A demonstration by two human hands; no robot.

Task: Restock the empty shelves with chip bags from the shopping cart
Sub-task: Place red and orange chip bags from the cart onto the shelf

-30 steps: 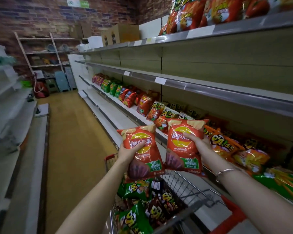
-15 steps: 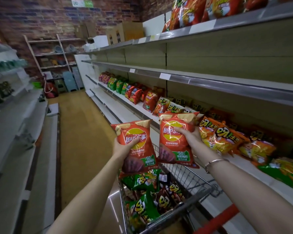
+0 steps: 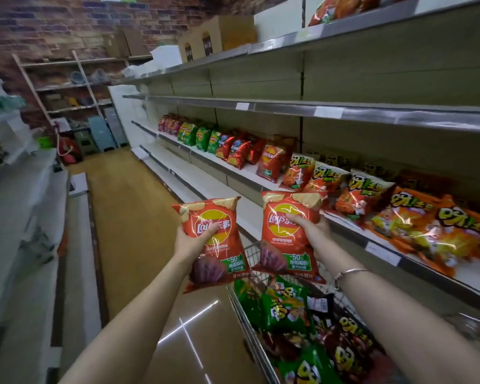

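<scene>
Both arms outstretched, left hand [image 3: 190, 242], right hand [image 3: 313, 231] — each gripping

Single head-worn wide-angle view, looking forward and down along aisle. Left hand [image 3: 190, 242] and right hand [image 3: 313, 231] close, mid-frame; shopping cart [image 3: 248, 328] directly below; shelves [image 3: 344, 112] run along right side.

**Shop aisle, shelves part-stocked**

We're in a grocery store, no question: long metal shelves [image 3: 372, 116] run down the right side, white price labels [image 3: 328, 112] clipped along their edges, chip bags [image 3: 237, 153] lined up face-out. A wire shopping cart [image 3: 247, 325] loaded with more snacks sits in the aisle, cardboard boxes [image 3: 219, 34] are on the top shelf, and a brick wall [image 3: 53, 23] closes the far end.
</scene>
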